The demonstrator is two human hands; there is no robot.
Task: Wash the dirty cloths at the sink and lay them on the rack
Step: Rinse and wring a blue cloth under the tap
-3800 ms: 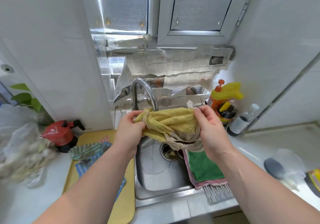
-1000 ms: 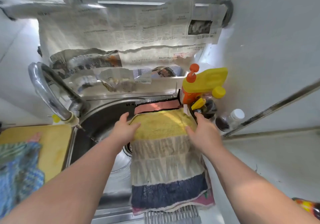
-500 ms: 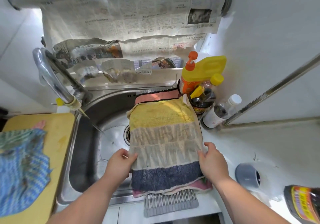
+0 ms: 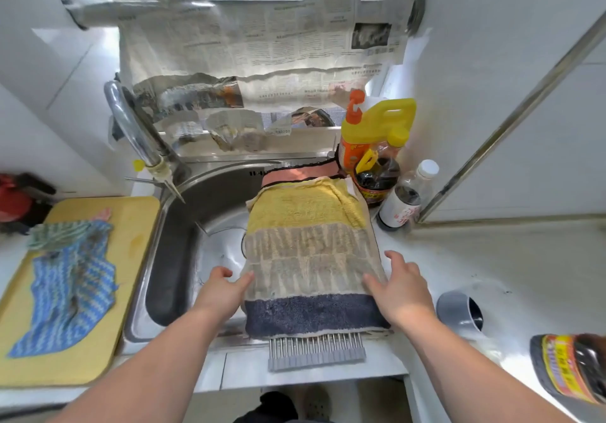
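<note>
White-tiled kitchen corner, with newspaper (image 4: pixel 262 45) taped over the wall behind a steel sink (image 4: pixel 170 258) and its curved tap (image 4: pixel 131 127). A roll-up rack (image 4: pixel 316 350) bridges the right part of the sink, and the striped towel (image 4: pixel 308 249), banded yellow, beige and navy, lies spread flat along it, on top of a pink cloth (image 4: pixel 295 173) whose far end peeks out. Neither hand grasps anything. The left hand (image 4: pixel 223 291) is relaxed, with a fingertip just touching the towel's left edge. The right hand (image 4: pixel 403 291) is spread, its fingers at the right edge. The step appears to be the final smoothing of this towel. To do it well, flat palms should stroke outward from the middle so no fold traps water, and both side edges should stay on the bars rather than sagging into the basin. The near navy band sits close to the rack's end, so it should not be dragged nearer. At the far right corner the towel lies just beside a yellow detergent jug (image 4: pixel 377 121) and a dark sauce bottle (image 4: pixel 377 173), so any tug that way risks knocking them. On the yellow board (image 4: pixel 131 226) to the left lies a blue zigzag cloth (image 4: pixel 69 285) with dark marks, probably the next one to wash.
</note>
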